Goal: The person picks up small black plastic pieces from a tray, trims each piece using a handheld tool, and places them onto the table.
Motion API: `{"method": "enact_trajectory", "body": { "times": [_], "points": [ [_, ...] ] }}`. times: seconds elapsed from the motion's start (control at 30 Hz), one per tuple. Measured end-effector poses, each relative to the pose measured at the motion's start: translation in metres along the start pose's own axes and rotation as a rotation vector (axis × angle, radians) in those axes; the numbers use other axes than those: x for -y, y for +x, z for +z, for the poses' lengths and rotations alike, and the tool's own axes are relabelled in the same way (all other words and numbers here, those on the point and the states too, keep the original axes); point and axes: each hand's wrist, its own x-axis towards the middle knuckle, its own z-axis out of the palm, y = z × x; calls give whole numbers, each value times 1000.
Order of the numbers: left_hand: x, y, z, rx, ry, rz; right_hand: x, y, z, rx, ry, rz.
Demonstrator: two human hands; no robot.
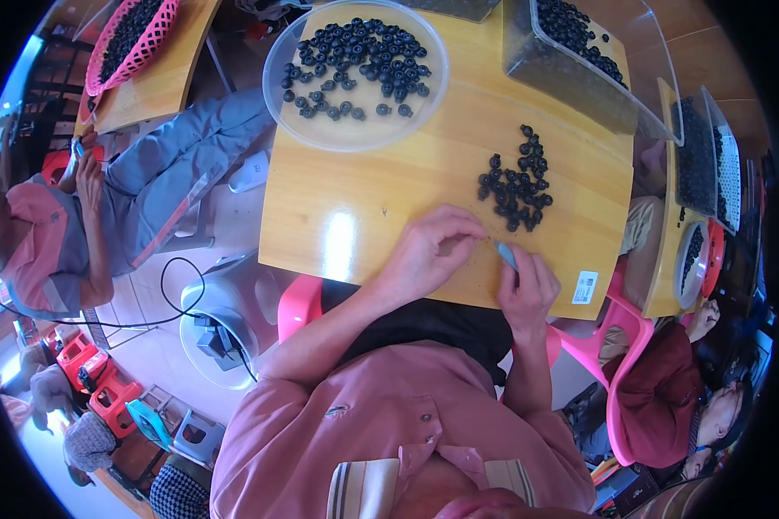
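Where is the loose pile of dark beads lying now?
The loose pile of dark beads lies on the wooden table, right of centre, beyond the right hand.

Bare wooden table [363, 203] lies open between round tray [355, 130] and bead pile [517, 183].

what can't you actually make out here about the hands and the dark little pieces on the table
- Left hand, head view: whatever its pinched fingers hold is covered by them and too small.
- Right hand: only the tip of a light blue tool shows; the rest is inside the fist.
- Loose pile of dark pieces and those on the clear round tray: too small to tell their make.
- Clear bin: cut off by the top edge.
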Motion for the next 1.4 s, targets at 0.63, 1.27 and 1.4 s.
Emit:
{"method": "enact_trajectory", "body": {
  "times": [0.63, 1.27, 1.4],
  "points": [
    [-3, 0, 0, 0, -115, -38, -1, -1, 0, 2, -12, -5],
    [-5, 0, 0, 4, 10, -19, 0, -1, 1, -6, -4, -4],
    [-3, 0, 2, 0, 8, -28, -1, -3, 0, 9, -18, 2]
  ]
}}
